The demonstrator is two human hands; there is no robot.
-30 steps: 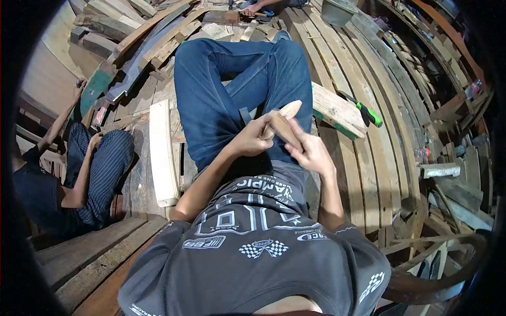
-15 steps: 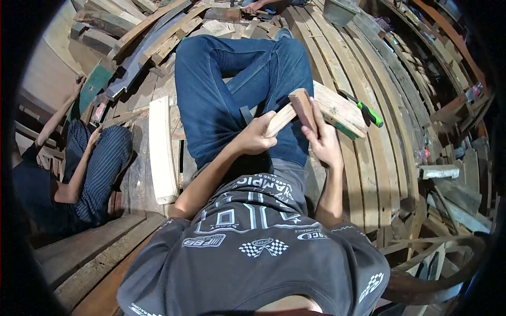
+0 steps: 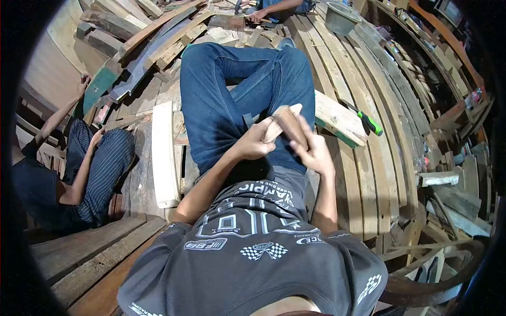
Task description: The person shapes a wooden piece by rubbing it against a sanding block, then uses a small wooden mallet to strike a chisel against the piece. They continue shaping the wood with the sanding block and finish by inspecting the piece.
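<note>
My left hand (image 3: pixel 254 142) is closed around a short, pale wooden piece (image 3: pixel 272 130), held over my lap. In my right hand (image 3: pixel 315 152) is a brown wooden block (image 3: pixel 289 124), gripped between thumb and fingers. The block lies slanted across the pale piece and seems to touch it; slight blur softens both. Beside my right knee rests a thick light board (image 3: pixel 337 118) with a green patch on its side. A tool with a green and black handle (image 3: pixel 371 124) lies just right of that board.
A long pale board (image 3: pixel 163 158) lies to my left. Farther left sits another person (image 3: pixel 87 174) in striped trousers. At the far end, another person's hand (image 3: pixel 257 16) shows near a grey bucket (image 3: pixel 341 20). Stacked timber (image 3: pixel 105 39) fills the upper left; slats (image 3: pixel 363 174) run along the right.
My right hand has drawn the brown block left and slightly down along the pale piece, tilting it more. My left hand stays almost in place. The view has shifted slightly.
</note>
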